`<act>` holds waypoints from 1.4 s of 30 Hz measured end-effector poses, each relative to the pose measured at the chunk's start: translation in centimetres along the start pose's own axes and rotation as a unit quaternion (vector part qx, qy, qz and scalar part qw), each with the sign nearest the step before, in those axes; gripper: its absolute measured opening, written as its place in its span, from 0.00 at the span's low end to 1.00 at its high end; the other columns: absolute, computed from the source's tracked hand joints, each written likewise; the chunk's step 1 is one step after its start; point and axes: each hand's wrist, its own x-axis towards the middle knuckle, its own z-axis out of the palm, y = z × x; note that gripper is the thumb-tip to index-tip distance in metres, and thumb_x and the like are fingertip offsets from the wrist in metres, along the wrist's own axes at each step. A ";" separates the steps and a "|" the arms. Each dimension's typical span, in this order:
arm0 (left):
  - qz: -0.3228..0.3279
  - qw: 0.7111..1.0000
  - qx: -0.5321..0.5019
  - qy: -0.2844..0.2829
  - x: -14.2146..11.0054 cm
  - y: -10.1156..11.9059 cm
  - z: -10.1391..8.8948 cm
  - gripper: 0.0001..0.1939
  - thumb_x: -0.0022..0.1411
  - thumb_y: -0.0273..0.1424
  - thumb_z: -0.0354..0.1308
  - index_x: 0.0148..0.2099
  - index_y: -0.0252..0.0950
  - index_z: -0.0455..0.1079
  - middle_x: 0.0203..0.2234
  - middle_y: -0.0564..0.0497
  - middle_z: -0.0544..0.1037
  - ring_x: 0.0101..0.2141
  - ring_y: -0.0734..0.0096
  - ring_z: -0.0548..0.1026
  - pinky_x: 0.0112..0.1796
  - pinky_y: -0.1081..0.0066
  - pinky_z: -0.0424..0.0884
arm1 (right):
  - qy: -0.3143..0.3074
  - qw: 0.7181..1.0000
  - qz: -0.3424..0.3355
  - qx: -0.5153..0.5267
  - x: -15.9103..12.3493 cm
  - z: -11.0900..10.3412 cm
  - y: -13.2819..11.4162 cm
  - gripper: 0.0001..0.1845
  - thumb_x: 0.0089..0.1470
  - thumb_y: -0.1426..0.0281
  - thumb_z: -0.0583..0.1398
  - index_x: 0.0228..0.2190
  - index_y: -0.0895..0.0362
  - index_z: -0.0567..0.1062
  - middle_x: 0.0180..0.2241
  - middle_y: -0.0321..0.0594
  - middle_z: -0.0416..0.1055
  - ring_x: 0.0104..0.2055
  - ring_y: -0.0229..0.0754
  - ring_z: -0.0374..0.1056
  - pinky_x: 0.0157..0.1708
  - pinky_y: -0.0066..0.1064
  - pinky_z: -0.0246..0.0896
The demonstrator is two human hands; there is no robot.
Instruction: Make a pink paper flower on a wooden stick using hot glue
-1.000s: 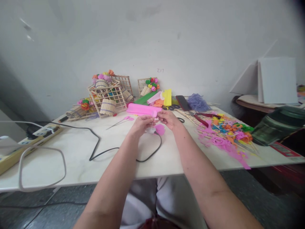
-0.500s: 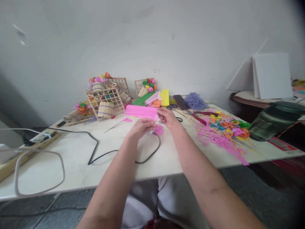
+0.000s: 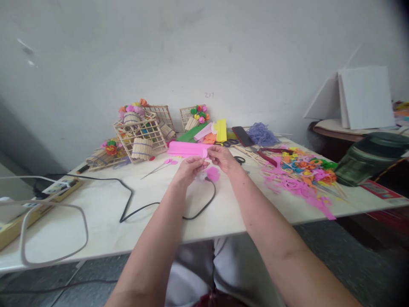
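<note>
My left hand and my right hand meet above the middle of the white table, fingers pinched together on a small pink piece and a thin stick between them. A round pink foam piece lies just below the hands. Behind them lies a folded pink foam sheet. A stick with pink petals rests to the left of my left hand.
Wooden stick baskets with foam flowers stand at the back. A black cable loops across the table toward a power strip at left. Coloured foam scraps, red pliers, scissors and purple yarn lie at right.
The hands have stayed together at the same spot, fingers shifting slightly on the small pink piece. The camera view drifted a little.
</note>
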 end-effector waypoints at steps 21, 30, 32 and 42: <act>0.016 1.000 -0.011 -0.002 0.2 -0.4 0.2 0.08 0.42 0.26 0.64 0.29 0.30 0.71 0.21 0.50 0.75 0.25 0.78 0.73 0.34 0.77 0.68 | 0.042 0.998 -0.043 0.012 0.2 0.5 0.6 0.12 0.34 0.66 0.65 0.20 0.58 0.67 0.15 0.29 0.61 0.16 0.28 0.53 0.16 0.23 0.47; 0.020 1.000 -0.016 0.004 0.2 -0.3 0.1 0.09 0.42 0.26 0.64 0.29 0.30 0.71 0.21 0.50 0.75 0.24 0.78 0.73 0.34 0.76 0.68 | 0.026 0.998 -0.042 0.029 0.3 0.6 0.7 0.11 0.35 0.66 0.64 0.21 0.58 0.68 0.17 0.30 0.63 0.17 0.28 0.54 0.16 0.22 0.48; 0.022 1.000 -0.015 0.006 0.2 -0.2 0.1 0.08 0.42 0.26 0.64 0.29 0.29 0.71 0.21 0.50 0.75 0.24 0.78 0.73 0.34 0.76 0.68 | 0.004 0.999 -0.025 0.034 0.2 0.6 0.6 0.11 0.35 0.67 0.64 0.23 0.58 0.69 0.18 0.31 0.65 0.18 0.28 0.55 0.17 0.22 0.49; 0.031 0.999 -0.021 -0.005 0.3 -0.3 -0.1 0.08 0.42 0.26 0.64 0.28 0.30 0.71 0.21 0.50 0.76 0.24 0.77 0.73 0.33 0.76 0.68 | 0.002 0.999 -0.011 0.052 -0.1 0.7 0.3 0.11 0.31 0.71 0.65 0.20 0.60 0.69 0.16 0.32 0.67 0.15 0.29 0.56 0.17 0.23 0.48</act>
